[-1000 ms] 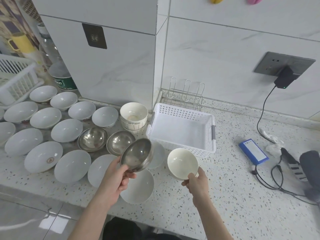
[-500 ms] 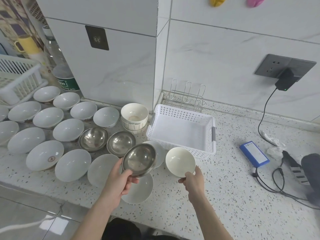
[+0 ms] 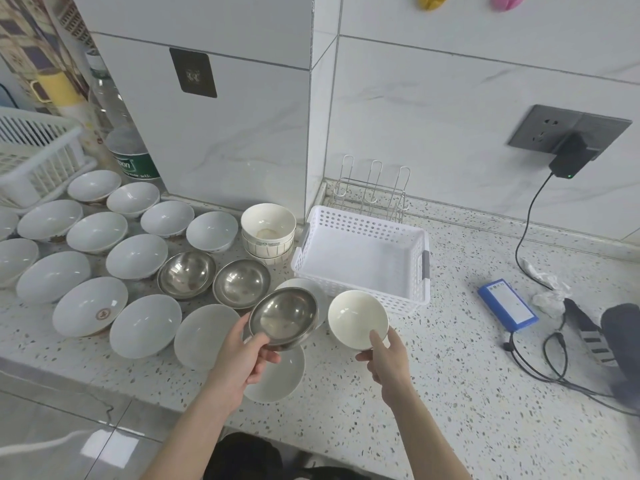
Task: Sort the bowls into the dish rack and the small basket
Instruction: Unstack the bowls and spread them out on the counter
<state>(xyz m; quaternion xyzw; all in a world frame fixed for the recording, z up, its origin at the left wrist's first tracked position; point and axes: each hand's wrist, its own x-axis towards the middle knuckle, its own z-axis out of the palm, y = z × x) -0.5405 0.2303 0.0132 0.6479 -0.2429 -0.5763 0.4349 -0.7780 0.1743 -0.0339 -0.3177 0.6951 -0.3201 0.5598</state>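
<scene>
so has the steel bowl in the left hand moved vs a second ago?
Yes, slightly. The steel bowl in the left hand has edged right, toward the white basket on the counter.

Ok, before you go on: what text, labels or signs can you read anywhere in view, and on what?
"...pon": white letters on the green label of the plastic bottle; first letters hidden, small print below blurred.
Blue box: white label, print too small to read.
Stacked cream bowls: green printed band, unreadable.
White bowl: round brown emblem inside, not legible.
Nothing else bears text.
</scene>
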